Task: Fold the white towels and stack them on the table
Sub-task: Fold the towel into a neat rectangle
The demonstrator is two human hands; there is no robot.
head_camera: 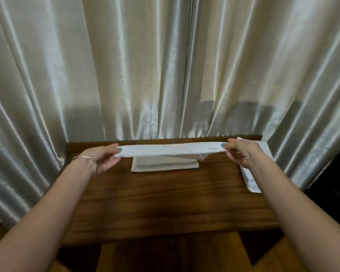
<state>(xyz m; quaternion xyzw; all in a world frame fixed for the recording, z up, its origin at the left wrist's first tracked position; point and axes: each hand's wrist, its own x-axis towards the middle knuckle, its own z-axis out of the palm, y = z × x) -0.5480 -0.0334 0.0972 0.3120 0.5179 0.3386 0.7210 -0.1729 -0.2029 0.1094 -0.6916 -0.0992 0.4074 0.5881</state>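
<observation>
A white towel [171,150] is stretched flat and taut in the air above the far part of the wooden table [165,203]. My left hand [103,157] pinches its left end and my right hand [240,152] pinches its right end. Under the held towel a stack of folded white towels [164,165] lies on the table near the far edge. A loose thread hangs from the held towel's right underside.
More white towels [250,179] lie along the table's right edge, partly hidden by my right forearm. Pale satin curtains [165,65] hang right behind the table. A bracelet sits on my left wrist. Wooden floor shows below the near edge.
</observation>
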